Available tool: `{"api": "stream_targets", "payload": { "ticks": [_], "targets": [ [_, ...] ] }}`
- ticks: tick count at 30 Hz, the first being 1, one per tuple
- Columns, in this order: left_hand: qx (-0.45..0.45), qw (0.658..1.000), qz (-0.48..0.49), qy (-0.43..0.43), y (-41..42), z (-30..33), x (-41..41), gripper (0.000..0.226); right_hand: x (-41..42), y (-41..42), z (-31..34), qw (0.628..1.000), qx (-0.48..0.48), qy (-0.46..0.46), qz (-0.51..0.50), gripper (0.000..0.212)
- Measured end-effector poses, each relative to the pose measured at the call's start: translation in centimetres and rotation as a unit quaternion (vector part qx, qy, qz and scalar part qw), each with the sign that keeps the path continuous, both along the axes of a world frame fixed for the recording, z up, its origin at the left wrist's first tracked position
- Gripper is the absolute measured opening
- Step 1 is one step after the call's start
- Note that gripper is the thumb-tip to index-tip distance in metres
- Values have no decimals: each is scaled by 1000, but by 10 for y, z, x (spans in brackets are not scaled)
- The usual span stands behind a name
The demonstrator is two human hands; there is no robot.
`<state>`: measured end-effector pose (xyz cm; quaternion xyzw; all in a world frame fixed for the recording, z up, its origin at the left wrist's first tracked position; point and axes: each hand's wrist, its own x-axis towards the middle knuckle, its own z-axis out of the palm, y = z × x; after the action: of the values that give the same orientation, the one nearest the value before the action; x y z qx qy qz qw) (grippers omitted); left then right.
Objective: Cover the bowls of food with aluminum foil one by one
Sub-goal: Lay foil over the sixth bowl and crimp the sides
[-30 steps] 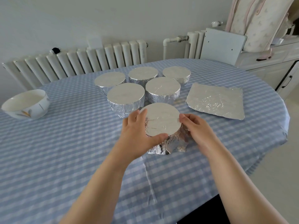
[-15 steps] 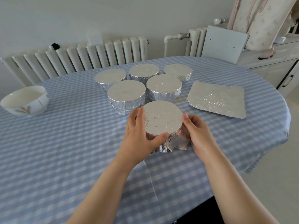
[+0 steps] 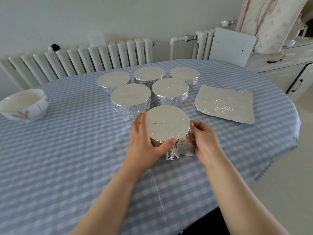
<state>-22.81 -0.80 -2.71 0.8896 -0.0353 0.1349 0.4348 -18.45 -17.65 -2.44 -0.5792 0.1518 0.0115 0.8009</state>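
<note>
A bowl wrapped in foil [image 3: 168,125] stands near the table's front, with crumpled foil down its sides. My left hand [image 3: 145,141] is pressed around its left side, thumb under the near rim. My right hand [image 3: 204,141] cups its right side. Both hands grip it. Behind it stand several other foil-covered bowls [image 3: 131,96] in a tight cluster. A flat loose sheet of foil [image 3: 225,104] lies to the right of them. At the far left sits an uncovered white bowl [image 3: 23,104] with a painted pattern.
The table [image 3: 67,158] wears a blue checked cloth and its rounded edge drops off at the right. A white radiator [image 3: 81,60] runs along the wall behind. A white cabinet [image 3: 288,70] and a grey board stand at the back right.
Both hands have slid the wrapped bowl slightly away from me, closer to the cluster. The grip on its sides is the same.
</note>
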Motion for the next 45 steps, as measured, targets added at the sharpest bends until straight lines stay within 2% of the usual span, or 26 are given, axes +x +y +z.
{"api": "stream_targets", "payload": {
  "ticks": [19, 25, 29, 34, 37, 45],
  "targets": [
    [-32, 999, 0, 5, -1, 2, -1, 123, -1, 7, -10, 986, -117, -61, -106, 16],
    [-37, 999, 10, -2, -3, -1, 0, 124, -20, 2, -13, 959, -228, -117, -122, 23],
    [-45, 999, 27, 0, -10, -1, -2, 121, -35, 4, -15, 961, -232, -125, -81, 30],
    [-34, 995, 95, -17, -34, -2, -15, 106, -14, -4, -5, 977, -190, -96, -12, 32],
    [-22, 994, 102, -26, -33, -4, -17, 110, -4, -7, -4, 982, -171, -85, 9, 31],
    [-26, 994, 98, -33, -23, -7, -16, 116, 0, 4, -8, 994, -89, -51, -31, 25]
  ]
}}
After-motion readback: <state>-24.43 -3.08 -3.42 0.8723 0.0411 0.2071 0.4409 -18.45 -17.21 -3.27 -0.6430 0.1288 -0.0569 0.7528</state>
